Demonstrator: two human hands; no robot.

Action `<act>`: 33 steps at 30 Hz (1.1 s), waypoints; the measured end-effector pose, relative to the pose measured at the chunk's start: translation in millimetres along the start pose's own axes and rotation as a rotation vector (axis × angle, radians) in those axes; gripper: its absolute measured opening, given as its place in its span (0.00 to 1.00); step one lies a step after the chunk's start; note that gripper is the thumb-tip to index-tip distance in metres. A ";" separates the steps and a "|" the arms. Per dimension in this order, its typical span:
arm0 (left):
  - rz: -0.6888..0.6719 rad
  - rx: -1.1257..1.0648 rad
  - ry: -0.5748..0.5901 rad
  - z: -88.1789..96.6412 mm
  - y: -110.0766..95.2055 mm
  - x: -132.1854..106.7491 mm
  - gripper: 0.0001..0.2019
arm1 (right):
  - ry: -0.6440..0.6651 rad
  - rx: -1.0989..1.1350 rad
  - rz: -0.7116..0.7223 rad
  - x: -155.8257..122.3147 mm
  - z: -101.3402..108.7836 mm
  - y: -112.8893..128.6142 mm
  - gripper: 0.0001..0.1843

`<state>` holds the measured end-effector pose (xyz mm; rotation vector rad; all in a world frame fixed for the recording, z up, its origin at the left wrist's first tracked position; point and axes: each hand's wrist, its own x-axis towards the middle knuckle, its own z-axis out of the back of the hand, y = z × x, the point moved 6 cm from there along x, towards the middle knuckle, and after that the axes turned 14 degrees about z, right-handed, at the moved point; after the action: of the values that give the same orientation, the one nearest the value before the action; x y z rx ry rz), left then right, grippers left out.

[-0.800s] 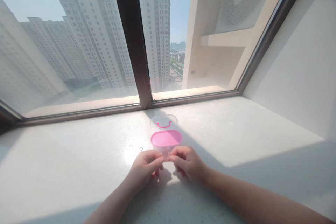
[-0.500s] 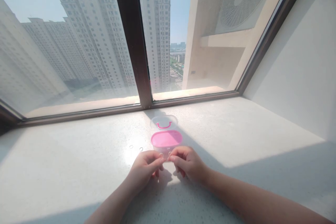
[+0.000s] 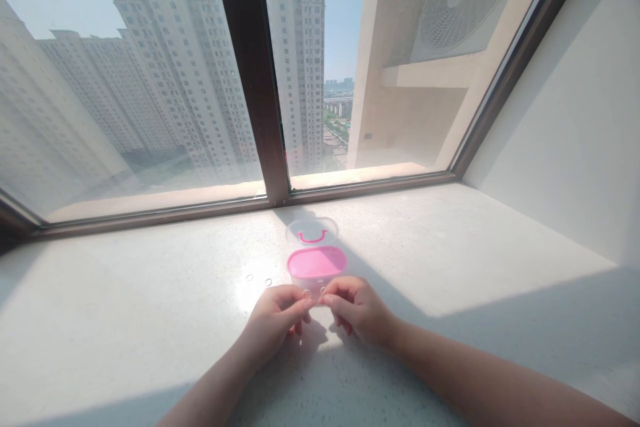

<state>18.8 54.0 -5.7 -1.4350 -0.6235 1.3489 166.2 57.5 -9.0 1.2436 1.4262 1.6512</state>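
Our left hand [image 3: 277, 317] and right hand [image 3: 356, 307] meet fingertip to fingertip over the pale speckled stone windowsill [image 3: 150, 320]. Both sets of fingers are curled in, thumb against forefinger, pinched nearly closed. Something tiny sits between the tips, too small for us to tell what; it could be a little clear ring, not certain.

Just beyond our fingertips, almost touching them: the small oval clear plastic box with pink contents [image 3: 317, 264], open. Just behind that, further from the fingers, its clear round lid with a pink handle [image 3: 312, 232] lies flat on the sill.

Left of our left-hand fingers, a little ahead: two small clear rings [image 3: 259, 279] lying loose on the stone, near each other, apart from the box.

Well beyond everything, the dark brown window frame [image 3: 253, 80] stands upright, roughly in line with the gap between our hands.
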 end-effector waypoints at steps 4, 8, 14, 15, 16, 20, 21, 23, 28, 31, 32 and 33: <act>0.004 0.005 0.000 0.2 -0.4 0.3 0.16 | -0.001 -0.004 0.001 -0.2 0.6 -0.7 0.12; 0.003 -0.007 0.007 0.2 -0.6 0.6 0.15 | 0.003 0.001 0.013 -0.7 0.5 -1.2 0.12; -0.006 -0.004 0.005 0.5 -0.6 0.6 0.15 | 0.004 -0.004 0.016 -0.6 0.5 -0.4 0.12; -0.007 -0.002 0.003 0.6 -0.7 0.7 0.15 | 0.004 -0.006 0.015 -0.5 0.5 -0.2 0.12; -0.006 0.001 0.002 0.8 -0.6 0.9 0.15 | 0.004 -0.007 0.014 -0.3 0.4 -0.1 0.12; -0.004 0.008 -0.010 1.0 -0.5 0.7 0.15 | 0.010 -0.016 0.012 0.2 0.3 0.0 0.13; -0.003 0.014 -0.011 0.6 -0.4 0.4 0.15 | 0.012 -0.017 0.014 0.1 0.3 -0.2 0.13; -0.012 0.049 -0.020 -0.5 -0.5 -1.0 0.15 | 0.017 -0.019 0.014 -0.6 0.1 -0.9 0.13; -0.189 0.297 -0.106 -3.8 -9.7 -8.5 0.16 | 0.070 -0.035 0.023 -3.9 -3.7 -1.0 0.13; -0.247 0.393 -0.138 -5.1 -14.7 -11.5 0.17 | 0.106 -0.125 0.059 -4.5 -5.9 5.0 0.12; -0.255 0.419 -0.147 -5.3 -15.9 -12.1 0.17 | 0.117 -0.184 0.084 -4.3 -6.3 8.3 0.13; -0.262 0.447 -0.158 -5.4 -17.0 -12.6 0.18 | 0.127 -0.252 0.114 -4.0 -6.6 12.0 0.13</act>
<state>25.4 47.0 13.8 -0.8636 -0.5465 1.2985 163.0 48.7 1.8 1.1105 1.1919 1.9498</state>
